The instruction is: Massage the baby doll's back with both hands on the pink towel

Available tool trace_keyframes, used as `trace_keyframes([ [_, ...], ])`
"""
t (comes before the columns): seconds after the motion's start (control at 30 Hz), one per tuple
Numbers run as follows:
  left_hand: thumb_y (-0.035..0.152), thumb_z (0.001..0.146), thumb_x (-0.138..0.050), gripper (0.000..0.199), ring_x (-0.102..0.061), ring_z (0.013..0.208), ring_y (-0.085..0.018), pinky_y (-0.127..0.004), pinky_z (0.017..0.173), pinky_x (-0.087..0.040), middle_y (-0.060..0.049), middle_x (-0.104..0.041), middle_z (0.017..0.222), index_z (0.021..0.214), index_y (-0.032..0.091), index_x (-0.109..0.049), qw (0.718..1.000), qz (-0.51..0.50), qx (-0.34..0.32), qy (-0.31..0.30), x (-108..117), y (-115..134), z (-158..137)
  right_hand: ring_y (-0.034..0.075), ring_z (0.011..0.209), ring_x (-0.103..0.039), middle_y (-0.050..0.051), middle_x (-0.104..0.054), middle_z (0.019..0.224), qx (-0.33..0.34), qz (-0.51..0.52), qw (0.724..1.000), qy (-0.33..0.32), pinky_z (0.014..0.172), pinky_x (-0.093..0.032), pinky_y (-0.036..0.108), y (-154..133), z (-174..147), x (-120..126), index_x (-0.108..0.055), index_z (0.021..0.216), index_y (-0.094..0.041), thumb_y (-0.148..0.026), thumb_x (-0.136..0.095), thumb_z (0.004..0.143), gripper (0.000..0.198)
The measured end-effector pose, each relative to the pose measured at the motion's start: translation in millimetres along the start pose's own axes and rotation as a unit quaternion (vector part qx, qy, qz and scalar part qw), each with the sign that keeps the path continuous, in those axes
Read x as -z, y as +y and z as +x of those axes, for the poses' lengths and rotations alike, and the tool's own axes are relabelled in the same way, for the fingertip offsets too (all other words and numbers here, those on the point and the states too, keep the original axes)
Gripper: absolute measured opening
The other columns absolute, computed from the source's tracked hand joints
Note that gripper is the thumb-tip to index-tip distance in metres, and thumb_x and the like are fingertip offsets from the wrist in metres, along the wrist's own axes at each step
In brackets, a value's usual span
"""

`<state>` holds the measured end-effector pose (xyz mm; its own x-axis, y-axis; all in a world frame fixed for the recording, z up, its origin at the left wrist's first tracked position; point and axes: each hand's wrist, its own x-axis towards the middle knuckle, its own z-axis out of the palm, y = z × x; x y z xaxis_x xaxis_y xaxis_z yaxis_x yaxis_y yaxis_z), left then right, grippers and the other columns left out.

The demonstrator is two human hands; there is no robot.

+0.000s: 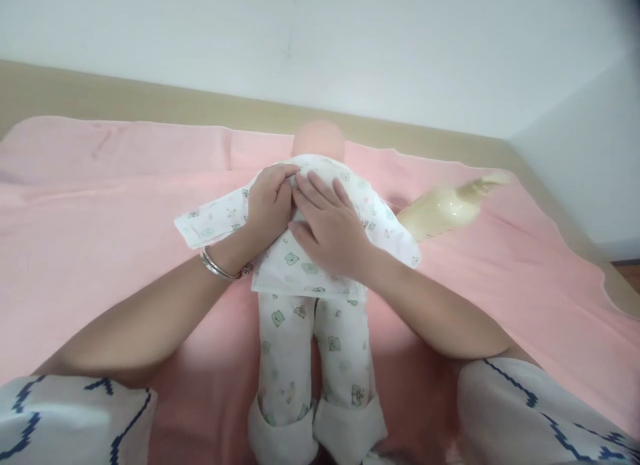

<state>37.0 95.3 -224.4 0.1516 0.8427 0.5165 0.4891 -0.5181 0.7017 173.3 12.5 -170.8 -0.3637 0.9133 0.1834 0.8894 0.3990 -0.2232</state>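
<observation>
A baby doll lies lengthwise before me in a white printed shirt (pixel 285 258) and matching trousers (pixel 287 331). Its round, bare head (pixel 320 138) is at the far end, and no face shows. My left hand (pixel 271 201) rests on the left of the doll's upper body, its fingers bent and closed on the shirt cloth. Flat on the middle of the shirt lies my right hand (pixel 333 228), its fingers apart and the fingertips near my left hand. The doll's left-side sleeve (pixel 210 219) stretches out flat. Thick white cuffs (pixel 350 428) end the trouser legs.
A pink blanket (pixel 125 251) covers the tan padded surface (pixel 150 95) under the doll. A glossy pale-yellow object (pixel 443 208) with a narrow end lies right of the doll, partly behind its sleeve. A white wall (pixel 300 45) rises at the back.
</observation>
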Motion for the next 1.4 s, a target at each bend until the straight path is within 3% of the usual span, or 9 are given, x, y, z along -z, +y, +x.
trace_keyframes([
  [0.1, 0.019, 0.091, -0.038, 0.036, -0.064, 0.114, -0.020, -0.037, 0.107, -0.051, -0.002, -0.072, 0.119, 0.110, 0.024, -0.068, 1.000, 0.001, -0.016, -0.005, 0.1, 0.0, 0.4, 0.028, 0.157, -0.019, 0.003, -0.030, 0.166, 0.016, 0.028, 0.999, -0.016, 0.129, -0.016, 0.059, 35.1, 19.8, 6.0, -0.046, 0.152, -0.019, -0.032, -0.037, 0.100, 0.054],
  [0.2, 0.018, 0.091, -0.040, 0.035, -0.063, 0.117, -0.020, -0.038, 0.110, -0.050, -0.003, -0.072, 0.121, 0.111, 0.023, -0.068, 1.000, 0.005, -0.010, 0.000, -0.5, -1.3, 0.2, 0.028, 0.158, -0.018, 0.005, -0.029, 0.167, 0.032, 0.039, 0.998, -0.031, 0.127, -0.022, 0.056, 57.2, 31.6, 10.7, -0.044, 0.153, -0.018, -0.033, -0.033, 0.102, 0.054],
  [0.37, 0.019, 0.091, -0.040, 0.034, -0.064, 0.116, -0.020, -0.037, 0.109, -0.051, -0.004, -0.072, 0.120, 0.110, 0.021, -0.068, 1.000, 0.002, -0.014, 0.005, -1.6, -1.1, -0.9, 0.038, 0.155, -0.023, 0.018, -0.026, 0.166, -0.115, 0.001, 0.993, 0.007, 0.124, -0.022, 0.064, 24.1, 14.8, 4.2, -0.037, 0.155, -0.006, -0.029, -0.033, 0.101, 0.059],
  [0.43, 0.020, 0.091, -0.040, 0.033, -0.064, 0.114, -0.020, -0.037, 0.108, -0.051, -0.004, -0.072, 0.118, 0.108, 0.022, -0.068, 1.000, 0.002, -0.013, 0.006, -1.5, -0.3, -1.1, 0.045, 0.155, -0.014, 0.020, -0.021, 0.167, -0.094, -0.025, 0.995, 0.021, 0.124, -0.017, 0.068, 0.9, 0.7, -0.4, -0.035, 0.156, -0.005, -0.034, -0.040, 0.099, 0.064],
  [0.57, 0.020, 0.091, -0.039, 0.033, -0.063, 0.117, -0.020, -0.038, 0.110, -0.051, -0.003, -0.072, 0.122, 0.107, 0.023, -0.068, 1.000, -0.001, -0.001, 0.007, -1.4, -0.9, -0.6, 0.040, 0.156, -0.015, 0.015, -0.026, 0.166, -0.021, -0.048, 0.999, 0.011, 0.127, -0.014, 0.065, -20.1, -14.3, -4.5, -0.036, 0.155, -0.002, -0.033, -0.036, 0.099, 0.064],
  [0.87, 0.019, 0.090, -0.037, 0.038, -0.064, 0.114, -0.020, -0.036, 0.108, -0.049, -0.005, -0.072, 0.119, 0.109, 0.019, -0.069, 1.000, 0.005, 0.017, -0.001, 0.8, -1.8, 0.8, 0.032, 0.157, -0.015, 0.009, -0.026, 0.167, -0.009, -0.021, 1.000, -0.014, 0.129, -0.011, 0.061, -8.0, -1.0, -1.3, -0.037, 0.156, -0.007, -0.040, -0.036, 0.101, 0.064],
  [1.07, 0.019, 0.090, -0.036, 0.039, -0.063, 0.115, -0.018, -0.035, 0.110, -0.049, -0.003, -0.071, 0.121, 0.113, 0.022, -0.068, 1.000, 0.015, 0.006, -0.013, 2.1, 2.7, 1.3, 0.028, 0.159, -0.013, 0.004, -0.022, 0.169, 0.007, 0.022, 0.999, -0.029, 0.130, -0.011, 0.055, 31.5, 21.7, 3.2, -0.037, 0.157, -0.017, -0.041, -0.044, 0.099, 0.063],
  [1.23, 0.020, 0.090, -0.037, 0.040, -0.063, 0.119, -0.019, -0.036, 0.111, -0.048, -0.005, -0.070, 0.124, 0.114, 0.019, -0.068, 1.000, 0.023, 0.016, -0.009, 1.7, 2.4, 0.1, 0.028, 0.158, -0.014, 0.009, -0.022, 0.168, -0.007, 0.028, 1.000, -0.011, 0.128, -0.017, 0.054, 53.6, 31.4, 2.3, -0.037, 0.157, -0.014, -0.039, -0.041, 0.099, 0.063],
  [1.4, 0.020, 0.089, -0.039, 0.039, -0.063, 0.119, -0.020, -0.037, 0.112, -0.049, -0.005, -0.071, 0.123, 0.113, 0.019, -0.069, 1.000, 0.016, 0.016, -0.003, 1.4, 0.5, 0.0, 0.036, 0.156, -0.018, 0.020, -0.019, 0.167, -0.080, -0.014, 0.997, -0.008, 0.125, -0.021, 0.057, 35.3, 22.5, 4.4, -0.028, 0.158, -0.004, -0.039, -0.038, 0.101, 0.068],
])
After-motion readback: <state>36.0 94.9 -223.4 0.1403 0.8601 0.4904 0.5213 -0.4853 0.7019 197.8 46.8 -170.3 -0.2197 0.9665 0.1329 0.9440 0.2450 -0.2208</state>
